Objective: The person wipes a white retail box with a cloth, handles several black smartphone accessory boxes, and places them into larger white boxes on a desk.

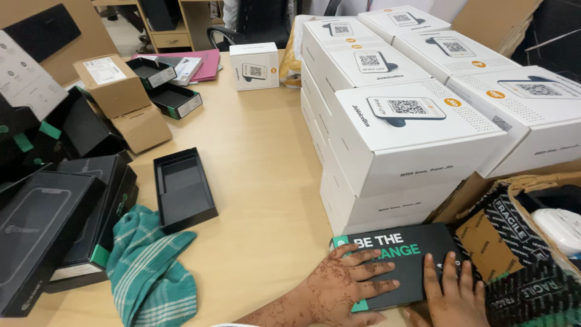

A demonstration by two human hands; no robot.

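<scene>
Left hand (339,287) lies flat, fingers spread, palm down on the lid of a black flat box (402,260) with white and green lettering; grip open, nothing clasped. Right hand (451,297) rests at the box's near right edge, fingers extended along it, likewise unclenched. Box sits on the tan wooden surface (260,181), touching the base of a stack of white cartons (387,133) just beyond the fingertips. Left of the hands: green striped cloth (148,272), open black tray (181,188). Right: torn cardboard carton (526,242).
</scene>
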